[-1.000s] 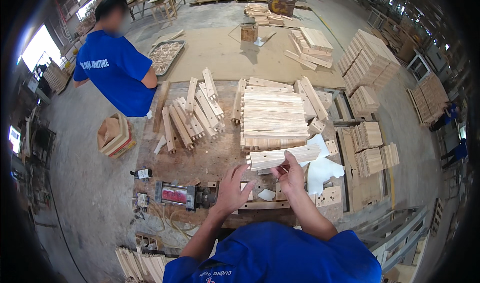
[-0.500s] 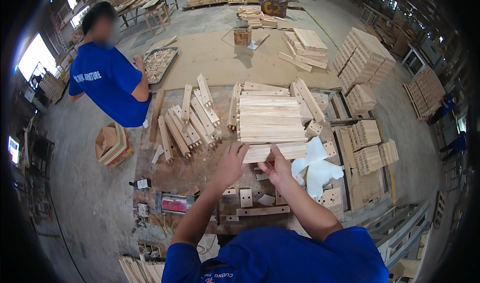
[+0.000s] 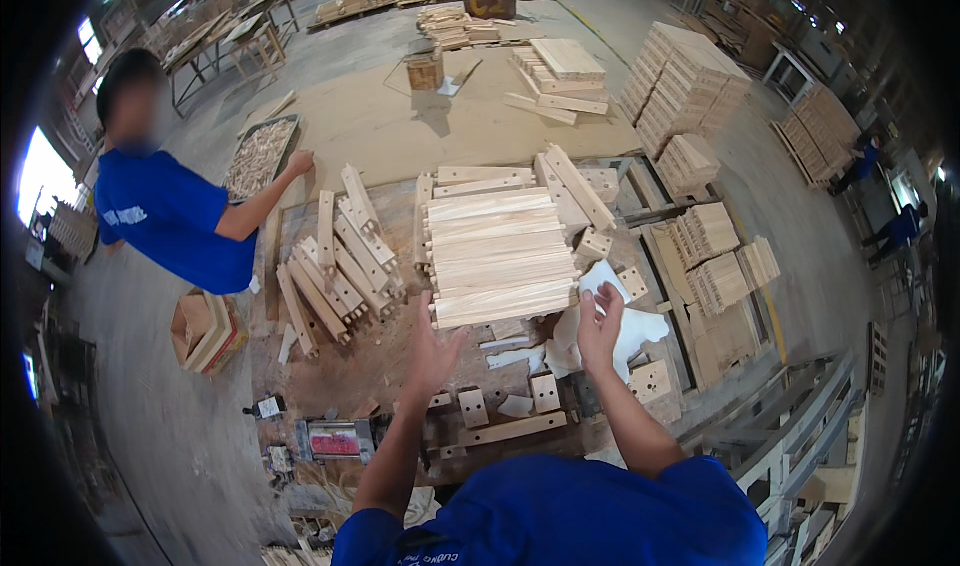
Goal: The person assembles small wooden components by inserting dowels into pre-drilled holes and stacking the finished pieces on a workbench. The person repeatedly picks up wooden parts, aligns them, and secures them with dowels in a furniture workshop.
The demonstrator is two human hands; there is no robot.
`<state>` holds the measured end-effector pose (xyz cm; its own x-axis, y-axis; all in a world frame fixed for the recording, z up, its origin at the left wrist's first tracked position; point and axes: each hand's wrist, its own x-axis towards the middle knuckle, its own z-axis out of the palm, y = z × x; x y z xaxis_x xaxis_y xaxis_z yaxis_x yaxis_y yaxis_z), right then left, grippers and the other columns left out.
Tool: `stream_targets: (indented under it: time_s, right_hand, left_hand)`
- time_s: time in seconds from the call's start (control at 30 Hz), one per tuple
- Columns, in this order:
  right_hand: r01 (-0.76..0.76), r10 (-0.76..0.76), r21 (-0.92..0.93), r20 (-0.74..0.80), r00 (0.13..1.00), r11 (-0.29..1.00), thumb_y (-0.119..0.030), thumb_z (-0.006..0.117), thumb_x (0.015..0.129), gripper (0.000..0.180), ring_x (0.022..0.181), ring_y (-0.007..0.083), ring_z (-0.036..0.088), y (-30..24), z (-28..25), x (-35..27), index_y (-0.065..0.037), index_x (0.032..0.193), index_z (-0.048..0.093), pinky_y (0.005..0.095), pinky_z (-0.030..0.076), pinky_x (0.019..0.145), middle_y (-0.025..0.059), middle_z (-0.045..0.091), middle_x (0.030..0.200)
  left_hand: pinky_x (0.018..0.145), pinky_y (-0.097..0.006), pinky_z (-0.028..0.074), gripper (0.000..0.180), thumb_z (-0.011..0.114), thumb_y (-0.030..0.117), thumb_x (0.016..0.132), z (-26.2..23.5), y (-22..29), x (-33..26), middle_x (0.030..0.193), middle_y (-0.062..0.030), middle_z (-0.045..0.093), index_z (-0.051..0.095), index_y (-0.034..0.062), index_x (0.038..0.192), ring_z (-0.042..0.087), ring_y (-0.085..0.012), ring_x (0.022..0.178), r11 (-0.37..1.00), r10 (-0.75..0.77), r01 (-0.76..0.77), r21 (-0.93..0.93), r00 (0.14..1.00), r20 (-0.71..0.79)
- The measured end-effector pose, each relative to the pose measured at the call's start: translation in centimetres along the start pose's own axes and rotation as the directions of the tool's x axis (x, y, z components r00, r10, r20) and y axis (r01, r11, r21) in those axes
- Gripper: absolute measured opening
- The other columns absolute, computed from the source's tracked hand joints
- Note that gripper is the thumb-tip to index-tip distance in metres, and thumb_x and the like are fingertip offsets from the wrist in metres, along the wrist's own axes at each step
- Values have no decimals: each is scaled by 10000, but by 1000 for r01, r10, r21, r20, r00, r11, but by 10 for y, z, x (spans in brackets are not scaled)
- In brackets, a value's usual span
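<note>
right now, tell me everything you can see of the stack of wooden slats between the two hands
The stack of wooden slats looks like pale, bare, streaky-grained wood. Its slats lie flat, side by side, running left to right, forming a roughly rectangular top, with small pegs jutting from some ends. It sits on the brown workbench, loose wooden pieces along its far side. The left hand and right hand are at its near corners; whether their fingers touch it is unclear.
</note>
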<state>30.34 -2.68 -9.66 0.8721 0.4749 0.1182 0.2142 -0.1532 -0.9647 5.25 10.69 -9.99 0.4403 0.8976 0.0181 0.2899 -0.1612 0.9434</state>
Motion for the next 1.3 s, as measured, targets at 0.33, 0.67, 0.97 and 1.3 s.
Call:
stream_targets:
  time_s: [0.33,0.67,0.97,1.3]
  right_hand:
    - [-182,59,256,423,904,949,-418,374,1162,662,1554,248,326,-12,27,51,16,1654,289,349,239,1269,168,375,1673]
    - [-124,26,182,465,885,975,-397,407,1158,692,1561,256,318,0,20,55,42,1662,230,337,233,1268,192,339,1694]
    - [-141,43,175,474,879,974,-324,483,1136,674,1508,235,391,1,28,64,-7,1678,237,336,293,1237,187,421,1639]
    - [-162,237,-212,402,885,964,-392,680,985,876,1314,370,625,-40,40,91,83,1616,303,404,465,1106,306,588,1465]
  left_hand:
    - [1271,-383,239,737,529,296,1118,24,-4,32,1701,-215,296,168,-52,1659,303,-278,1558,941,48,-129,-314,966,-255]
    - [1267,-363,239,667,468,229,1115,17,-3,52,1686,-210,324,201,-70,1649,317,-274,1550,927,8,-44,-372,995,-100]
    - [1263,-346,239,613,412,169,1113,10,-2,54,1674,-206,349,231,-87,1640,330,-270,1544,931,-11,8,-365,1000,-5]
    - [1162,-306,369,522,464,113,1092,18,-7,57,1504,-129,553,395,-49,1584,505,-183,1363,908,-79,16,-419,988,-134]
